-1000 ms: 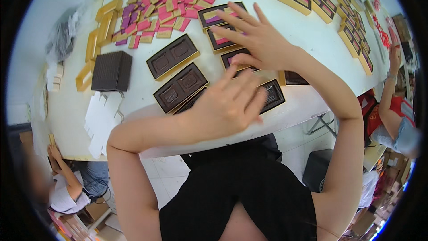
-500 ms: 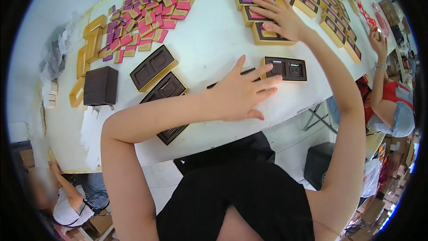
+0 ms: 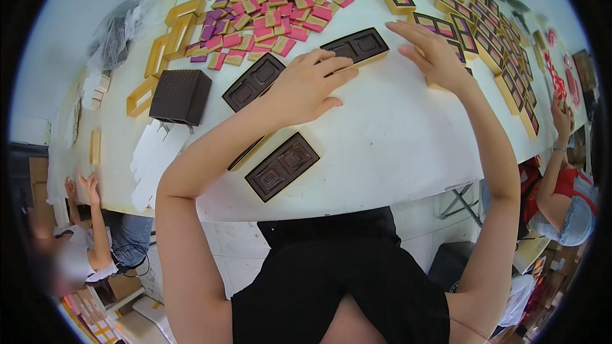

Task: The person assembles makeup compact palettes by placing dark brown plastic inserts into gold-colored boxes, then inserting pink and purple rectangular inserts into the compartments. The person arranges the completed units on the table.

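Observation:
My left hand (image 3: 309, 86) reaches across the table with its fingers stretched out. Its fingertips lie over the near edge of a gold box (image 3: 366, 43) with an empty dark brown two-compartment tray; I cannot tell whether they press on it. My right hand (image 3: 437, 57) hovers at the right of this box, fingers extended and holding nothing, partly covering some filled gold boxes (image 3: 440, 25). Another box with an empty brown tray (image 3: 245, 92) sits partly behind my left forearm. Nearer the front edge lies a similar box (image 3: 282, 167), tilted, and one more is mostly hidden by the forearm.
Pink, purple and gold wrapped pieces (image 3: 274, 19) are heaped at the back. Gold frames (image 3: 156, 51) and a stack of brown trays (image 3: 180, 97) stand left. Rows of filled boxes (image 3: 503, 57) cover the right. One person's hands (image 3: 91, 188) show at left, another's (image 3: 561, 118) at right.
My right hand has come off the filled boxes toward me. An empty-tray box now lies at my left fingertips, farther from the front edge. The whole view has shifted.

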The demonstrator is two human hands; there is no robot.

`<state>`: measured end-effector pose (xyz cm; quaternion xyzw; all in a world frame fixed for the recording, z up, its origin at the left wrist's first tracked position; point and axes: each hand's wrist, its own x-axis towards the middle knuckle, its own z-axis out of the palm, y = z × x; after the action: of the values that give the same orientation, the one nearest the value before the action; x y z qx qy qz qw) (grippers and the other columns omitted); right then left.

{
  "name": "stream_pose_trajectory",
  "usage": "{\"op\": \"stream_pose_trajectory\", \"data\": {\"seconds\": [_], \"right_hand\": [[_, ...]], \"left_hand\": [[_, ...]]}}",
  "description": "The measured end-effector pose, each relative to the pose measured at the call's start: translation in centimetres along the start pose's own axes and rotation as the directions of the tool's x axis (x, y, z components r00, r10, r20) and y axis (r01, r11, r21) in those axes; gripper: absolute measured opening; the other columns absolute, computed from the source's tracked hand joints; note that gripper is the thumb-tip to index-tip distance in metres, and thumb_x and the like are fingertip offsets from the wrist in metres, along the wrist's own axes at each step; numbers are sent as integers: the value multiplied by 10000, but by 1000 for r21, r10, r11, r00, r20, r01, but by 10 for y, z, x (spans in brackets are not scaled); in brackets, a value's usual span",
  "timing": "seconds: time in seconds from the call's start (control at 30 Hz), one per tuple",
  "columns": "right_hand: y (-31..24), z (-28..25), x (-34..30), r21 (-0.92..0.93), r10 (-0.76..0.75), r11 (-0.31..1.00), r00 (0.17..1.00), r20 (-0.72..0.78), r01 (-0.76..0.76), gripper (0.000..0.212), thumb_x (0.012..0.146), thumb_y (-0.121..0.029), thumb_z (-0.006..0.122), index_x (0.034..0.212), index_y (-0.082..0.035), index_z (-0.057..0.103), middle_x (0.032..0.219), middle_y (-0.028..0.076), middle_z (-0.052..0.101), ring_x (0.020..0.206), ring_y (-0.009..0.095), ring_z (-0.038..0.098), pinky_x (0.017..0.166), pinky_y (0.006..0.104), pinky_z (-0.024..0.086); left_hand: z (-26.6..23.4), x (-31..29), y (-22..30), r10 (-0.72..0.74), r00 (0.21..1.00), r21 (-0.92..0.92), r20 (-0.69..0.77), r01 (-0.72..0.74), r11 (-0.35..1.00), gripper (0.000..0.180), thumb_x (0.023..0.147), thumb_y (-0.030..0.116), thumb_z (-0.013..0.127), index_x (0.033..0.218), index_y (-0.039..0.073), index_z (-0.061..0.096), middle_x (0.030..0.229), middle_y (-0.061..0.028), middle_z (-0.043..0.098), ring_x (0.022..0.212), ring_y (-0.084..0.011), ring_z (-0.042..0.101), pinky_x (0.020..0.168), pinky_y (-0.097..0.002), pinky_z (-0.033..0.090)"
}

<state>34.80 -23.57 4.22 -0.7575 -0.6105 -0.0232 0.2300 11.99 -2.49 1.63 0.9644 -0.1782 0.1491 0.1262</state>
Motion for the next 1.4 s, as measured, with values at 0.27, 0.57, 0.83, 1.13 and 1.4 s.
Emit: {"op": "stream_pose_trajectory", "data": {"seconds": [0.27, 0.57, 0.83, 1.13, 1.4], "right_hand": [[59, 84, 135, -103, 61, 992, 995, -85, -69, 267, 898, -111, 636, 1151, -38, 682, 1036, 152, 716, 992, 336, 668, 875, 407, 518], [66, 81, 86, -277, -117, 956, 990, -72, 93, 250, 906, -70, 599, 1141, -61, 683, 1250, 96, 668, 1123, 313, 628, 937, 387, 510], [-9, 33, 23, -272, -371, 885, 926, 76, 377, 358, 880, 40, 583, 1198, -95, 678, 1263, 28, 664, 1169, 222, 628, 854, 324, 569], [-42, 26, 32, -355, -284, 869, 934, 216, 346, 444, 880, -409, 670, 1145, -54, 698, 1145, 106, 691, 1183, 249, 598, 1120, 483, 371], [7, 90, 139, -93, -340, 936, 940, 13, 340, 253, 896, -108, 645, 1142, -93, 704, 1029, 113, 715, 855, 268, 686, 767, 363, 536]], "left_hand": [[-6, -7, 6, -90, 994, 110, 56, 83, 990, 660, 857, 324, 705, 1436, 124, 460, 1488, -118, 440, 1400, -344, 365, 1097, -560, 360], [-2, -16, 1, -126, 983, 53, 136, 120, 991, 642, 892, 287, 672, 1466, 136, 427, 1516, -111, 414, 1440, -338, 318, 1120, -556, 342], [-7, -22, -5, -92, 981, -4, 168, 94, 996, 657, 865, 250, 701, 1459, 145, 441, 1535, -98, 391, 1457, -322, 292, 1147, -562, 298], [-6, -26, -3, -89, 986, -11, 142, 91, 996, 673, 856, 259, 720, 1459, 152, 441, 1556, -95, 360, 1464, -327, 279, 1159, -566, 273], [-10, -23, -6, -111, 993, 29, 42, 110, 994, 661, 871, 410, 699, 1430, 136, 476, 1525, -139, 395, 1440, -336, 324, 1129, -576, 311]]}}
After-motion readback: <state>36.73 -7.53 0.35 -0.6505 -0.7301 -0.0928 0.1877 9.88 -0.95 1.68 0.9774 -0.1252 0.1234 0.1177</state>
